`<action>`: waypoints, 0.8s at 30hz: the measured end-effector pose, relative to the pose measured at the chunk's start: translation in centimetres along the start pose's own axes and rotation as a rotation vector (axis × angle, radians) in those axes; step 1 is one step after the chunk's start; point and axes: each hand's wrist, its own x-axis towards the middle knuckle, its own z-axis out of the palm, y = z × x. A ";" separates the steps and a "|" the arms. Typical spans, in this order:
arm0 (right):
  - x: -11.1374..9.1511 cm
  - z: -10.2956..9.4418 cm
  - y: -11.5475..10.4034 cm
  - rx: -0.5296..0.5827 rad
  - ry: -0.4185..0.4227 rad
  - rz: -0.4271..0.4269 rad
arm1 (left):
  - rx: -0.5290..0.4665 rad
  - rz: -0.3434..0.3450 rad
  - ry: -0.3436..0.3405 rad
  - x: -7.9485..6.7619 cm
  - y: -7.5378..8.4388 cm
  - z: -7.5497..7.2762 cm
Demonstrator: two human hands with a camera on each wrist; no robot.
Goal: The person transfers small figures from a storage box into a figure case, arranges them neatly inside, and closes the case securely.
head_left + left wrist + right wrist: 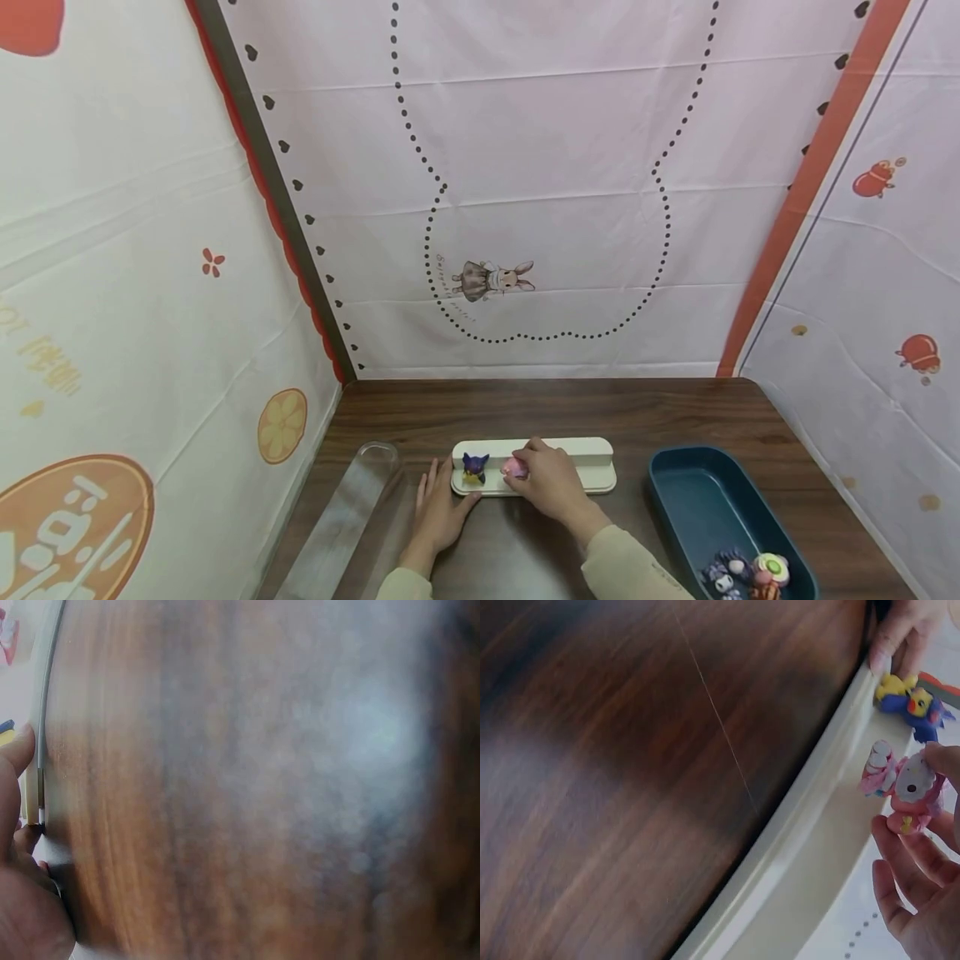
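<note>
A long cream display stand [595, 477] with a raised step lies on the table. My left hand [441, 518] rests against its left end, fingers extended and the thumb at the front edge. Near that end stands a purple-blue figurine [474, 467] with yellow on it, also seen in the right wrist view. To its right, my right hand [551, 483] pinches a small pink and white figurine [913, 781] between thumb and fingers over the stand. In the left wrist view only part of my left hand [26, 900] shows.
A dark blue tray [693, 500] stands at the right, with several small figurines [750, 575] at its near end. At the left lies a long clear plastic cover [337, 525]. Printed cloth walls [555, 167] surround the brown wooden table [420, 404] at the back and sides.
</note>
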 end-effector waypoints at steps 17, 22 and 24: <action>0.4 2.1 -1.5 -0.112 0.031 -0.031 | 0.002 0.025 0.018 0.0 0.1 -0.1; 0.4 2.4 -1.8 -0.116 0.050 -0.040 | 0.007 0.015 0.009 0.1 0.0 0.0; 0.4 2.6 -1.9 -0.117 0.059 -0.044 | 0.008 0.014 0.008 0.1 0.0 0.0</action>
